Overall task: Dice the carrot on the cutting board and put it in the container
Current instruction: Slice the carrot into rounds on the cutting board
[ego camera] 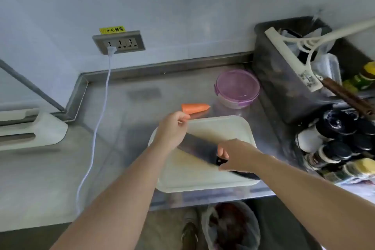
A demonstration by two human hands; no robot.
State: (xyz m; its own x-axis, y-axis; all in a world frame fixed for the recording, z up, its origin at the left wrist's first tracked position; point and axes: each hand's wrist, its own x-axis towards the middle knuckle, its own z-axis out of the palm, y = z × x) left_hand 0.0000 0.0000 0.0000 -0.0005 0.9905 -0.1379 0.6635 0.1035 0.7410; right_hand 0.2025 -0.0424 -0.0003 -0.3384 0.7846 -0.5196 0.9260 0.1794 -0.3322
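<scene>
A short orange carrot piece (195, 108) lies on the steel counter just beyond the far edge of the white cutting board (223, 128). My left hand (172, 128) hovers over the board's far left corner with fingers loosely curled, fingertips just short of the carrot and holding nothing. A large dark knife (196, 146) lies slanted across the board. My right hand (237, 156) grips its black handle, fingers curled over it near the blade. A round clear container (237, 87) with a purple rim stands open behind the board to the right.
A dark bin (284, 79) holding a squeegee and bags stands at the right by the wall. Spice jars (334, 142) crowd the right edge. A white cable (101, 111) runs from the wall socket across the counter at the left. A bin with scraps (231, 227) sits on the floor.
</scene>
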